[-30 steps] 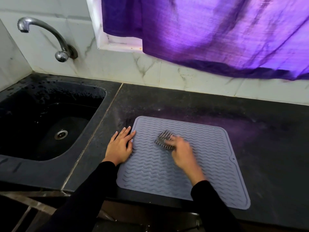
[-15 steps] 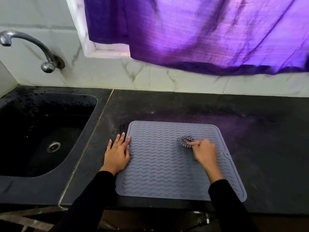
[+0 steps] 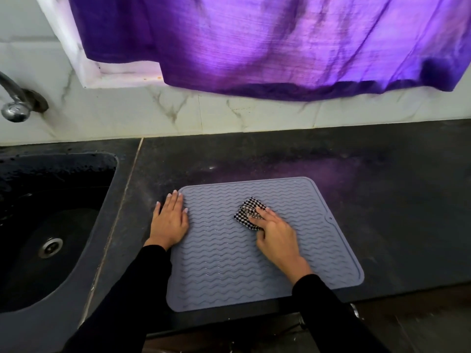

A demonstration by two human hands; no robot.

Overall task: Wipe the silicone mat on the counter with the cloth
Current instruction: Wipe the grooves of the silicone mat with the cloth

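Silicone mat (image 3: 229, 271): grey, wave-ribbed, flat on the dark table (image 3: 382, 200), near edge at the table's front lip. Checked cloth (image 3: 246, 212): small wad at mat's upper middle, which we press down with the right hand (image 3: 276, 236), fingers (image 3: 260, 212) bearing on it. Left hand (image 3: 169, 221): flat, fingers released, pinning the left edge. Risks, in our judgement: mat creeping off the lip if we ease that pin; wad slipping from under our fingers on the ribs.
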